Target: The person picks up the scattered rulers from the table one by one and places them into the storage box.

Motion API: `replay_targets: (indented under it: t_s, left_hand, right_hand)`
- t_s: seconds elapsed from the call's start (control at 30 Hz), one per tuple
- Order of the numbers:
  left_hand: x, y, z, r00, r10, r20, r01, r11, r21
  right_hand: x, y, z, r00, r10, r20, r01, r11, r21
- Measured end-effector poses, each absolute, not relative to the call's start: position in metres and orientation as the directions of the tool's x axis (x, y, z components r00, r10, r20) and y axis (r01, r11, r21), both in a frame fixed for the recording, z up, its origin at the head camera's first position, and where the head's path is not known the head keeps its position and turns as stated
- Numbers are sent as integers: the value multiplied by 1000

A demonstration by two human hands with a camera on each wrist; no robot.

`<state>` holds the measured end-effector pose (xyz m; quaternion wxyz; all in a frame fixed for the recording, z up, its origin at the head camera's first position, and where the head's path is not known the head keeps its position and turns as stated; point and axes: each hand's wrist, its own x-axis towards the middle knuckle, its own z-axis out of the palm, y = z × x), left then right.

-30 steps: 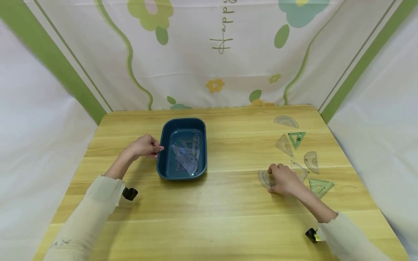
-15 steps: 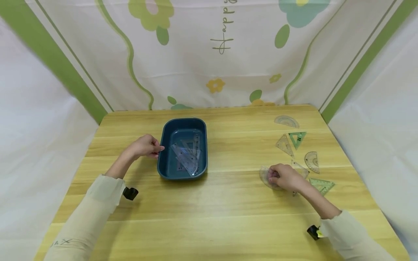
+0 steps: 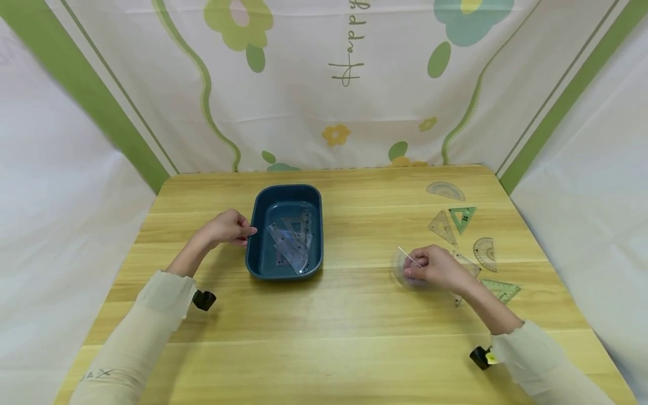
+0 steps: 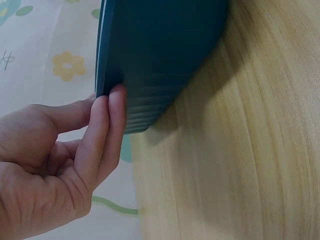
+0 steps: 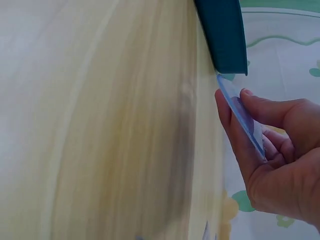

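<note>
**Tray in your left hand's grip, clear piece in your right**

Behind your table (image 3: 344, 332) hangs a white cloth (image 3: 304, 101), which is printed with flowers. On the table, left of the middle, stands the blue tray (image 3: 285, 277). Its long sides run away from you, and several clear drawing tools (image 3: 289, 244) overlap each other inside it.

Your left hand (image 3: 226, 226) is clamped on the tray's left side: the thumb comes over the rim, and two fingers press against the outer wall. Your right hand (image 3: 437, 268), well to the right of the tray, pinches the clear piece (image 5: 239, 114) between thumb and fingers.

At the right, other tools lie flat. The pale green set square (image 3: 502, 290) is near your right wrist. One clear set square (image 3: 467, 263) is partly behind your right hand; farther away, another clear set square (image 3: 445, 230) lies just beside the dark green set square (image 3: 467, 219). One protractor (image 3: 485, 254) is near the right edge, the other protractor (image 3: 445, 190) is the farthest from you.

The clear piece is tilted, with one bright edge. It is blurred in the head view, so I cannot tell its exact shape.
</note>
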<state>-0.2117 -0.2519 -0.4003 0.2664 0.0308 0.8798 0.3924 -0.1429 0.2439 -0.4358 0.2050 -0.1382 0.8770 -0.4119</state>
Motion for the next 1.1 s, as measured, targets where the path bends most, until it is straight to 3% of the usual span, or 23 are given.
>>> replay_targets:
  t_s: [0.17, 1.1]
  left_hand:
    - [-210, -252, -400, -858, 266, -440, -153, 686, 712]
    - [-212, -253, -401, -859, 264, -439, -156, 682, 714]
  right_hand:
    - [-146, 236, -433, -871, -417, -261, -29, 573, -819]
    - [-161, 162, -420, -848, -493, -195, -56, 450, -891]
